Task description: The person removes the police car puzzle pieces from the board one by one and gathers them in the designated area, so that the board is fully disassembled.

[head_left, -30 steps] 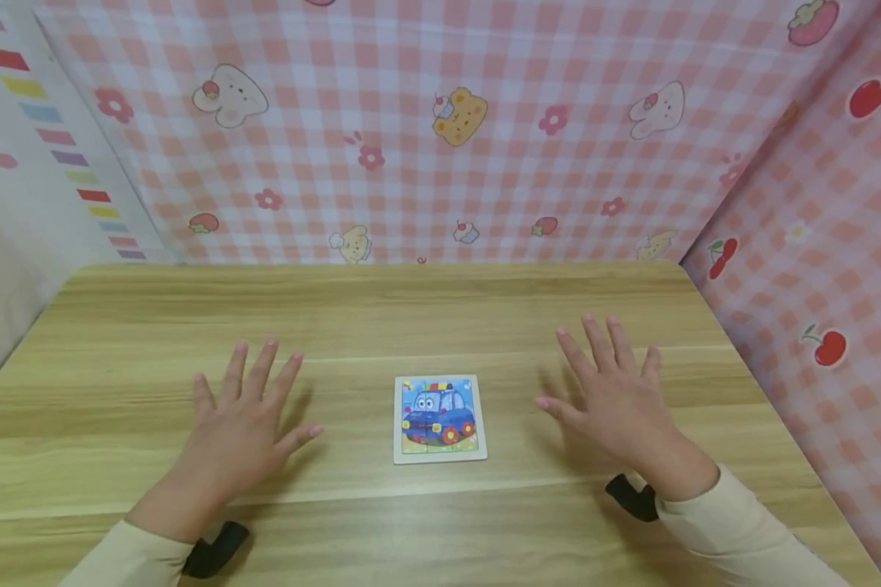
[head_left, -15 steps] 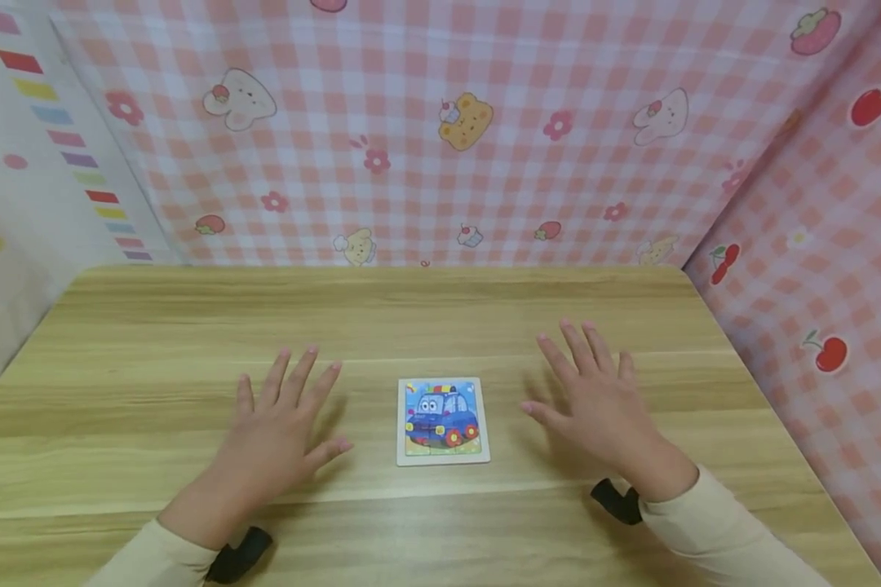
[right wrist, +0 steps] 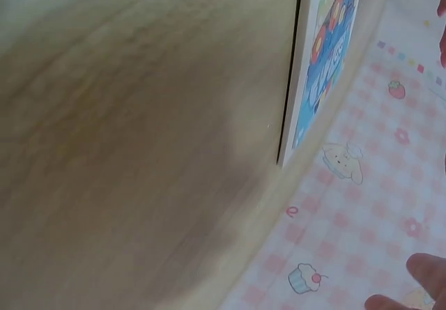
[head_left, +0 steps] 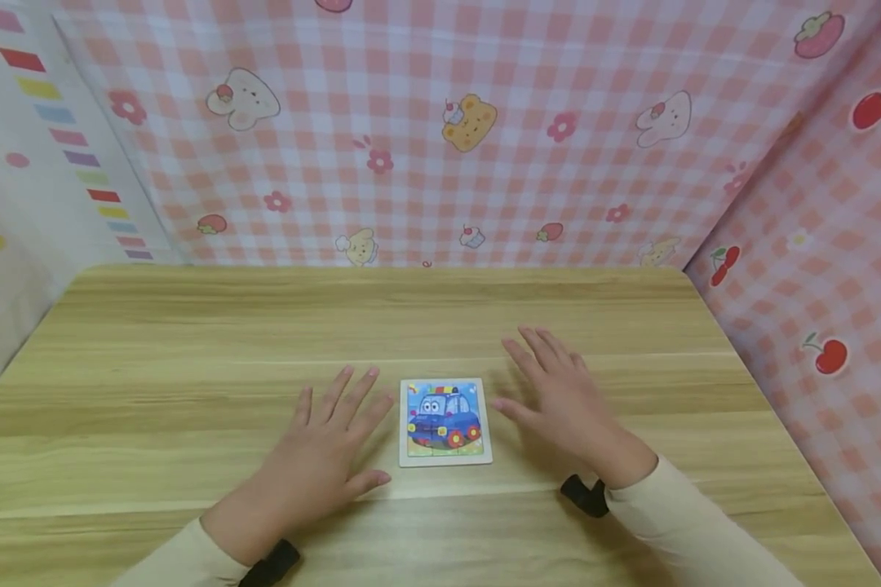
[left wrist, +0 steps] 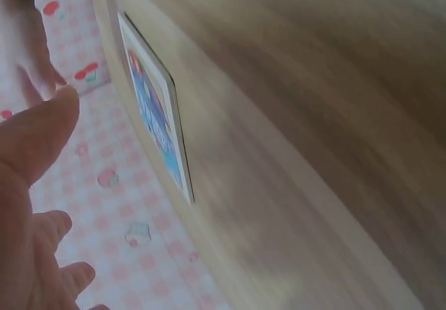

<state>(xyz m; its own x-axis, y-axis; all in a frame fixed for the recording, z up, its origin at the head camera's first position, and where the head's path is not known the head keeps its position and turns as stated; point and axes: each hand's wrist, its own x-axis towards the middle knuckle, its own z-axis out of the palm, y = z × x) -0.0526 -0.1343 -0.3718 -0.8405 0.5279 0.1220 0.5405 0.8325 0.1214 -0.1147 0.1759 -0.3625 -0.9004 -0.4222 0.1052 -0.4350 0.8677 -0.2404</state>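
A small square jigsaw puzzle (head_left: 445,422) with a pale frame and a blue cartoon car picture lies flat on the wooden table. To its left, the left hand (head_left: 316,456) hovers palm down with fingers spread, its fingertips close to the frame's left edge. On the other side, the right hand (head_left: 565,403) is held above the table, fingers extended, its thumb tip near the frame's right edge. Neither hand holds anything. In the left wrist view the puzzle (left wrist: 155,108) lies beyond the thumb, apart from it. The right wrist view shows part of the puzzle (right wrist: 322,59).
The light wooden table (head_left: 382,314) fills the lower view. A pink checked cloth (head_left: 396,187) hangs behind its back edge, and another cherry-printed cloth (head_left: 815,277) hangs at the right. A black wrist strap piece (head_left: 586,496) shows below the right wrist.
Both hands have moved inward toward the puzzle, the left hand rightward and the right hand leftward. The puzzle has stayed in its place on the table; the head view has shifted slightly.
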